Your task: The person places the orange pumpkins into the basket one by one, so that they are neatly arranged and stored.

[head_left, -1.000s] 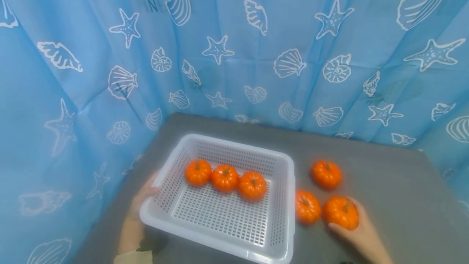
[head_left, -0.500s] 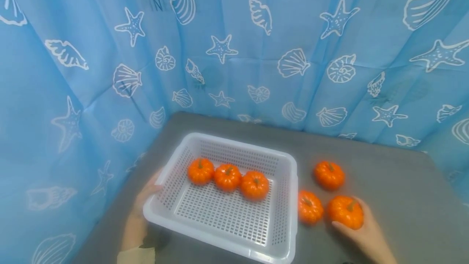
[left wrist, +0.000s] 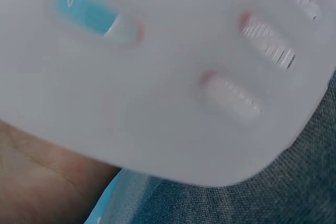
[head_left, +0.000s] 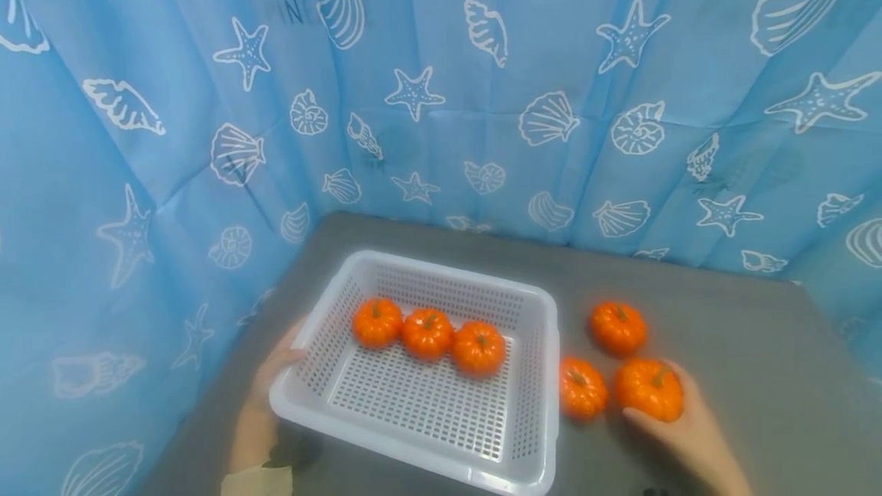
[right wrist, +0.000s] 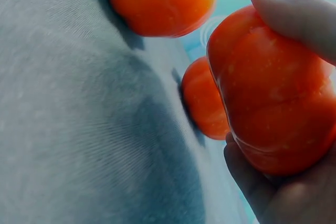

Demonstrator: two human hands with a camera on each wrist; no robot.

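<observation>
From the far left, a blue curtain (head_left: 172,151) printed with white starfish and shells hangs along the side and across the back of a dark grey table (head_left: 744,343). Near the bottom left, below a pale sleeve cuff (head_left: 258,482), a person's left hand (head_left: 274,364) rests against the left wall of a white, perforated plastic basket (head_left: 386,438); one digit shows at the rim, the rest are hidden, so whether this grip is narrow or wide cannot be told. In the left wrist view, the palm lies right under the basket's edge. Inside the basket, toward the back, three small orange pumpkins sit in a row: the left pumpkin (head_left: 377,323), the middle pumpkin (head_left: 428,334) and the right pumpkin (head_left: 478,349). Just outside the basket's right wall sits a near loose pumpkin (head_left: 583,389), its left edge partly covered by the rim. Behind it and slightly right, apart from the basket, is a far loose pumpkin (head_left: 618,327). Farthest right, the right hand (head_left: 681,419) has its grip around a held pumpkin (head_left: 649,389), thumb on one side and fingers on the other, with a dark shadow on the table nearby
</observation>
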